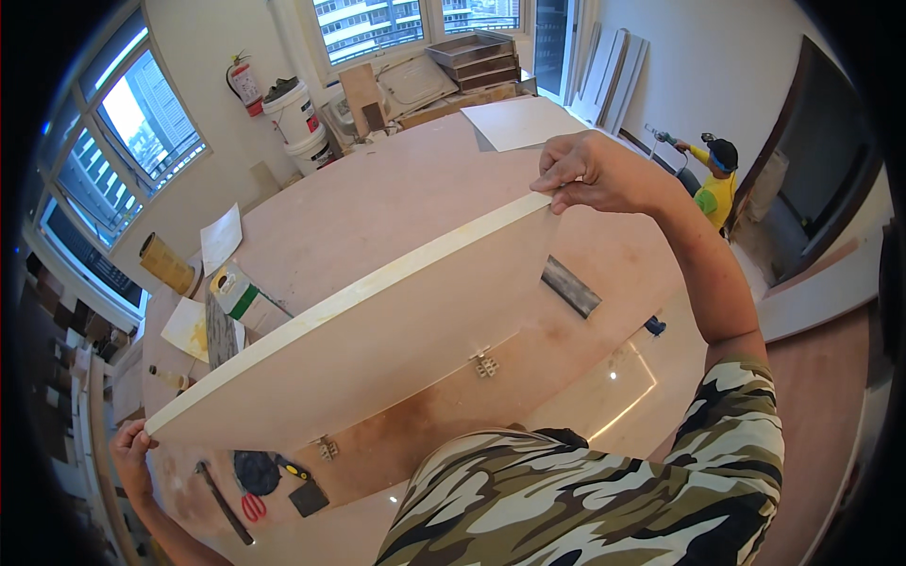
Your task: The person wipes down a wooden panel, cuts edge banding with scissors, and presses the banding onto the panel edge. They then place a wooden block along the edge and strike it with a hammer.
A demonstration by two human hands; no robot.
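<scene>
A long pale board [396,340], like a cabinet door, stands tilted on edge over the table [396,198]. My right hand [590,174] pinches its far right corner between thumb and fingers. At the near left corner, my left hand [132,455] has its fingers closed around the end. Two metal hinges, one [484,364] nearer the middle and another [327,447] further left, show along the lower edge; I cannot tell how firmly they are attached. Just past the right end lies a dark grey strip [570,287].
Near the left hand lie a hammer [225,503], red-handled scissors [253,507], a black cloth [256,472] and a yellow-black cutter [293,467]. Behind the board stand a white-green container [247,300] and a yellow roll [168,264]. A person in yellow [717,189] works at the right wall.
</scene>
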